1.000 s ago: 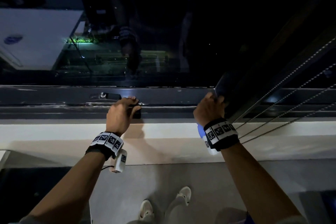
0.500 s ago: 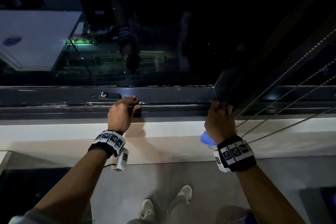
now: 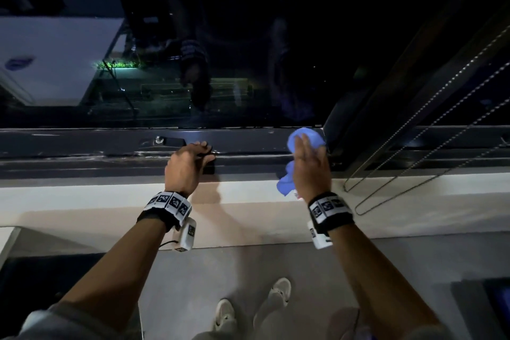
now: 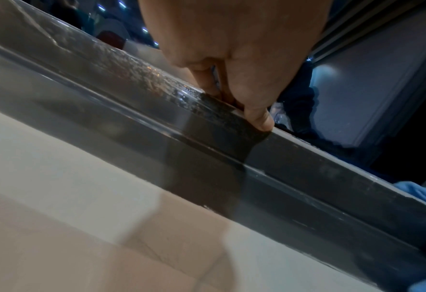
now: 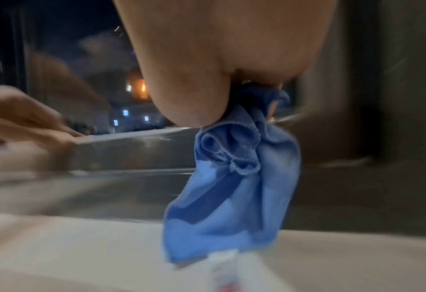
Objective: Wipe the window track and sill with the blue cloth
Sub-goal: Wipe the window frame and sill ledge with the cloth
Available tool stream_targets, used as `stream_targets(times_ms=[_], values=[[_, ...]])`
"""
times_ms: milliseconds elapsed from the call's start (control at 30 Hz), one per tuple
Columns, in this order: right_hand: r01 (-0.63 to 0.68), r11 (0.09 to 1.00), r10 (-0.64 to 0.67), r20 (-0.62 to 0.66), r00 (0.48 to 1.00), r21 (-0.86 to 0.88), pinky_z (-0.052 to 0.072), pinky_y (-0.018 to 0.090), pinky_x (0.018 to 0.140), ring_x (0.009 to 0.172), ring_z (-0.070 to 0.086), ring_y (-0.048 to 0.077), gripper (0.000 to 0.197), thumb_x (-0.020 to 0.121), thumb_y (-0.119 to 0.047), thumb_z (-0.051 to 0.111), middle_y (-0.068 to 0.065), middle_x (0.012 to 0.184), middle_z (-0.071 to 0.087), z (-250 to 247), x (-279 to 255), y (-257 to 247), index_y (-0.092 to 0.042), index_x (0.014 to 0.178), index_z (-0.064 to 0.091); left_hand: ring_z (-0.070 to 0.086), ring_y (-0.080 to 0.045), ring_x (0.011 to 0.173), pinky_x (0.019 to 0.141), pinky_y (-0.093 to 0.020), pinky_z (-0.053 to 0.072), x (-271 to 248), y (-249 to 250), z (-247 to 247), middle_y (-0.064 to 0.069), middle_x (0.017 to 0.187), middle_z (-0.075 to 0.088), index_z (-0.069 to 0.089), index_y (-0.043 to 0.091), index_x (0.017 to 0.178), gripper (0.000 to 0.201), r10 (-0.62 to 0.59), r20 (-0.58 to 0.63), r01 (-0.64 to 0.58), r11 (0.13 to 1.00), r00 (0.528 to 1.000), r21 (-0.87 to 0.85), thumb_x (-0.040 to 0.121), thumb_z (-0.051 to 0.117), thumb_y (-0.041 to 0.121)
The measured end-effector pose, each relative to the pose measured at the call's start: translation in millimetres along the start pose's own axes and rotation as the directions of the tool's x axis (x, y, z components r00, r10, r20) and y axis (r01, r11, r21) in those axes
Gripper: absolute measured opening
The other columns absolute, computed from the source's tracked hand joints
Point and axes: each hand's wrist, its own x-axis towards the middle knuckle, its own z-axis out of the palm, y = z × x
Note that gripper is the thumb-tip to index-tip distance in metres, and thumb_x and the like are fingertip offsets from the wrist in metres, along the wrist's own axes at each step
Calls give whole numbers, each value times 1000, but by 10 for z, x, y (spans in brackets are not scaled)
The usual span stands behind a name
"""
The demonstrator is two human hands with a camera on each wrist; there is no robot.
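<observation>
1. Your right hand (image 3: pixel 310 171) has its grip closed on the one blue cloth (image 3: pixel 303 138), bunched in the fingers. It is raised above the window track (image 3: pixel 82 165), with a corner hanging down toward the sill (image 3: pixel 82 196).
2. The cloth's upper fold sits against the dark frame beyond the track, just left of the upright frame post (image 3: pixel 347 124).
3. Your left hand (image 3: pixel 185 167) curls its grip over the track's raised edge, well left of the cloth.
4. One white tag (image 5: pixel 222 264) dangles at the cloth's lower corner.
5. Two bead-chain loops (image 3: pixel 414 152) hang right of the track's post.
6. Two shoes (image 3: pixel 225 315) stand on the floor below the sill.
</observation>
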Motion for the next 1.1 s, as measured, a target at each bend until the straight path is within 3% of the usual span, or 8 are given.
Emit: stream_targets(times_ms=[133, 300, 567, 667, 733, 900, 1000, 1100], values=[[-62, 980, 48, -78, 996, -190, 56, 43, 90, 107, 49, 39, 54, 78, -4, 53, 18, 131, 68, -64, -33, 410, 3, 129, 67, 71, -20, 118, 98, -44, 60, -1, 20, 4, 5, 127, 76, 79, 26, 120, 32, 8, -3, -8, 1000, 1000, -17, 91, 82, 37], [-104, 976, 95, -57, 994, -192, 56, 40, 66, 73, 60, 36, 25, 68, 7, 51, 22, 74, 64, -482, -86, 94, 6, 83, 71, 72, -20, 117, 98, -44, 60, -3, 20, 20, 5, 128, 75, 78, 27, 122, 32, -1, 8, 1, 1000, 1000, -7, 92, 80, 39], [33, 992, -34, 8, 999, 118, 54, 57, 98, 119, 58, 54, 60, 86, -6, 51, 25, 153, 52, -2, 158, 83, -2, 146, 57, 73, -21, 114, 96, -41, 60, 11, 78, -30, 2, 125, 77, 79, 26, 121, 33, -10, 0, 10, 1000, 1000, 29, 90, 83, 36], [-92, 950, 105, -28, 994, 297, 13, 36, 129, 158, 24, 27, 56, 110, -22, 17, 1, 173, 25, 141, -235, 454, -22, 166, 27, 74, -20, 113, 98, -38, 60, -2, 100, -23, 2, 125, 77, 79, 24, 120, 32, -19, -9, 20, 999, 1000, 36, 89, 84, 34], [-161, 900, 183, -16, 983, 406, 20, 25, 122, 152, 29, 16, 53, 113, -41, 20, -6, 166, 35, 114, -451, 566, -26, 160, 39, 74, -22, 113, 96, -38, 60, -22, 126, 7, 2, 124, 77, 79, 24, 119, 31, -35, -22, 35, 999, 999, 31, 90, 84, 33], [-232, 865, 305, -100, 947, 446, 25, 1, 96, 125, 54, 17, 31, 101, -24, 56, -9, 135, 57, -34, -519, 304, -32, 129, 68, 75, -24, 109, 93, -38, 60, -52, 162, 63, -2, 123, 77, 79, 19, 119, 28, -16, -51, 18, 999, 999, 37, 91, 83, 24], [34, 842, 88, -201, 976, 538, 38, 19, 108, 130, 48, 20, 48, 87, -6, 66, -1, 140, 57, -267, -346, -373, -27, 130, 70, 74, -23, 112, 97, -37, 59, -45, 171, 81, -3, 123, 77, 79, 18, 119, 28, -40, -60, 41, 999, 997, 24, 91, 83, 20], [218, 851, -181, -122, 976, 477, 55, 36, 90, 125, 52, 24, 45, 82, -12, 67, 1, 141, 58, -228, 4, -1104, -20, 126, 71, 74, -29, 111, 92, -42, 60, -38, 137, 83, -3, 123, 77, 78, 26, 118, 25, -37, -50, 40, 998, 998, 54, 93, 78, 22]])
